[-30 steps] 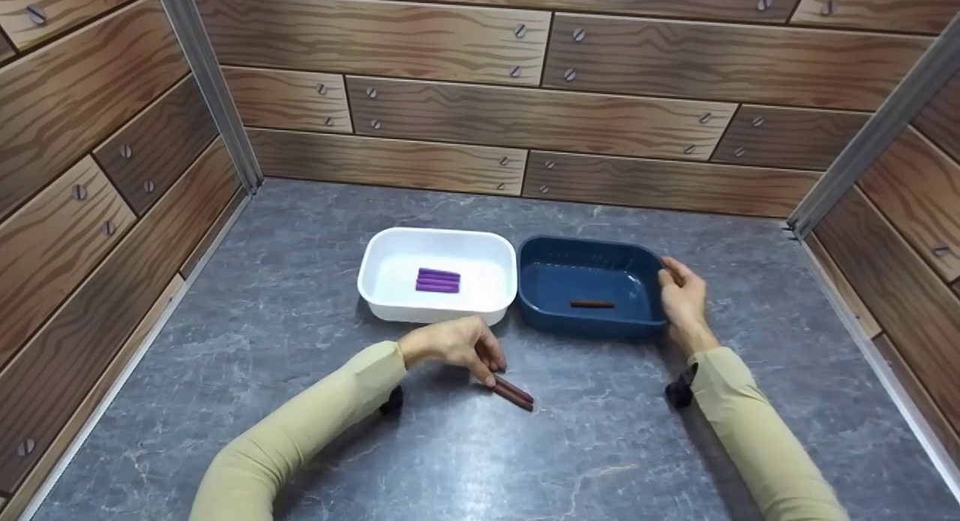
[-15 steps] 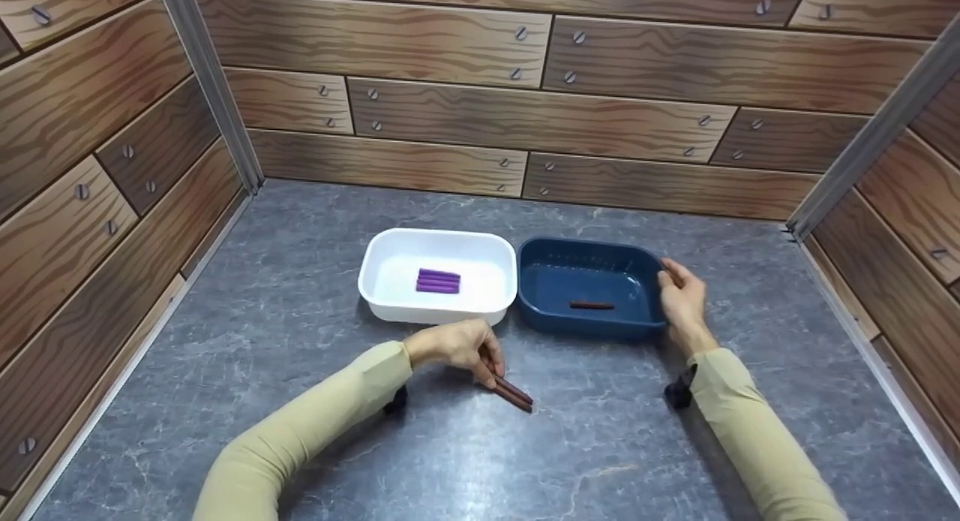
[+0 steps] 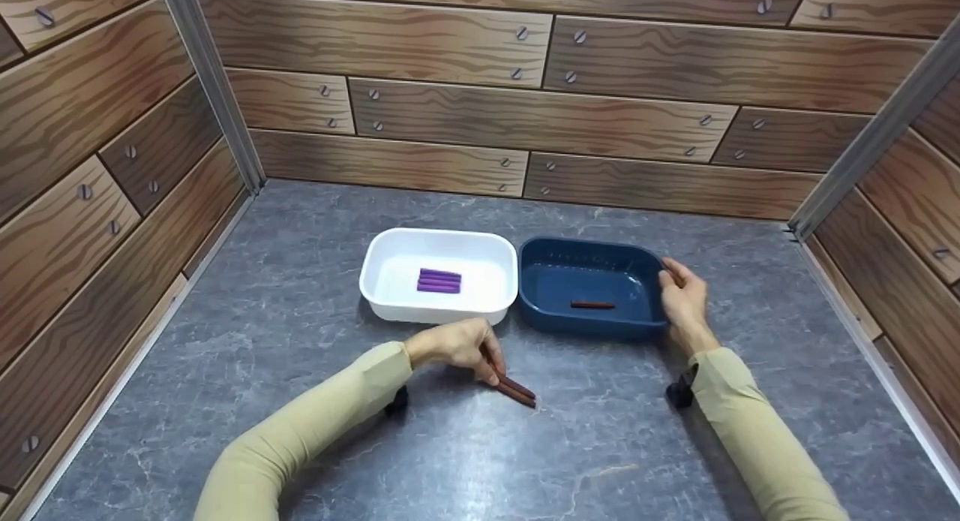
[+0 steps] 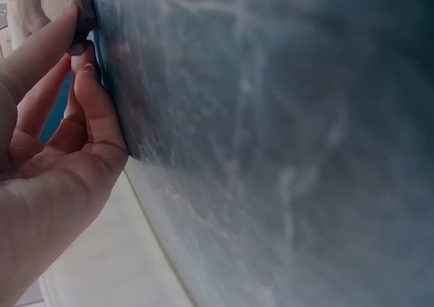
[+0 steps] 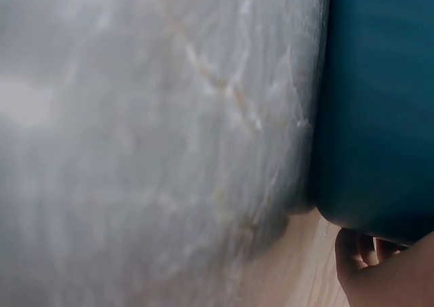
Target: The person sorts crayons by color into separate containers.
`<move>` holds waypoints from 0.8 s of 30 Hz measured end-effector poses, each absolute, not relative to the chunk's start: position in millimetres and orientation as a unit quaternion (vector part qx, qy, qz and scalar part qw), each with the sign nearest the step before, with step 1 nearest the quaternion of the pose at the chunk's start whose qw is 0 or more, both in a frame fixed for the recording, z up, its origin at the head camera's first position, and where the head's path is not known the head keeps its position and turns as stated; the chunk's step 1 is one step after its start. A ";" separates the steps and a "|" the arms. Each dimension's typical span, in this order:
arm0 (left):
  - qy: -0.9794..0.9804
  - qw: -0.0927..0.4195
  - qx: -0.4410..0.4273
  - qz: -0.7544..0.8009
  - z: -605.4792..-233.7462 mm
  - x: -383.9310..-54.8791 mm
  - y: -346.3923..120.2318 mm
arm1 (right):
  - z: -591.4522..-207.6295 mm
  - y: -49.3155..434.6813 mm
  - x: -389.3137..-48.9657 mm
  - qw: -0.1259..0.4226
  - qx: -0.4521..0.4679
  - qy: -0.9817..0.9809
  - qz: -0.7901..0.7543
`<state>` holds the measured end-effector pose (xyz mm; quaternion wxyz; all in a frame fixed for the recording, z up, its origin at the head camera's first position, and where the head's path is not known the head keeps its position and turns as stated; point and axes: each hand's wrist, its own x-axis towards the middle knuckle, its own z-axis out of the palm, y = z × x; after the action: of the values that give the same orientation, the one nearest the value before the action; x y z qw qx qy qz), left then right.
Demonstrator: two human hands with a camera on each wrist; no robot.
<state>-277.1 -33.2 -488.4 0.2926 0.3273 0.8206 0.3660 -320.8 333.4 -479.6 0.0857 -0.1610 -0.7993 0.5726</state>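
Note:
My left hand (image 3: 461, 348) is low over the table, pinching the near ends of two dark brown sticks (image 3: 517, 392) that lie side by side and slant toward the front right. In the left wrist view, thumb and fingertips meet at the end of a brown stick (image 4: 86, 9). My right hand (image 3: 684, 299) holds the right end of a dark blue container (image 3: 592, 327), with the thumb at its rim. One more brown stick (image 3: 592, 305) lies in that container. The right wrist view shows the curled fingers (image 5: 349, 256) by the blue wall, partly hidden.
Left of the blue container, close against it, stands a white container (image 3: 439, 311) with several purple sticks (image 3: 439, 281) in a row. Wood-patterned walls (image 3: 450, 100) enclose the grey marbled table (image 3: 375, 461) at the back and sides.
The left hand and the brown sticks shift only slightly, the sticks' far ends a little to the right. The right hand and both containers stay put.

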 end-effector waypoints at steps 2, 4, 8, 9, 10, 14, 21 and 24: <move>0.820 0.288 0.329 0.370 -488.8 -277.3 -32.8 | -479.6 333.4 -321.0 0.086 -0.161 -0.800 0.572; 0.819 0.286 0.328 0.375 -488.8 -277.7 -32.8 | -479.6 333.2 -321.1 0.087 -0.161 -0.799 0.573; 0.814 0.294 0.324 0.383 -488.7 -279.1 -33.3 | -479.5 333.4 -321.4 0.087 -0.162 -0.797 0.576; 0.813 0.297 0.321 0.385 -488.6 -279.3 -33.6 | -479.4 333.3 -321.4 0.088 -0.163 -0.796 0.576; 0.811 0.300 0.318 0.388 -488.8 -279.6 -33.9 | -479.5 333.2 -321.5 0.089 -0.163 -0.795 0.578; 0.812 0.299 0.317 0.389 -489.3 -280.9 -34.3 | -479.6 333.0 -321.8 0.093 -0.164 -0.793 0.580; 0.804 0.293 0.312 0.413 -487.9 -280.8 -32.0 | -479.6 333.6 -321.2 0.091 -0.166 -0.794 0.578; 0.797 0.289 0.308 0.431 -486.5 -279.9 -30.7 | -479.4 333.1 -321.0 0.090 -0.163 -0.795 0.577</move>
<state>-279.9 -30.7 -486.5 0.2892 0.3079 0.7973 0.4310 -321.0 333.1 -479.4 0.0898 -0.1634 -0.7952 0.5770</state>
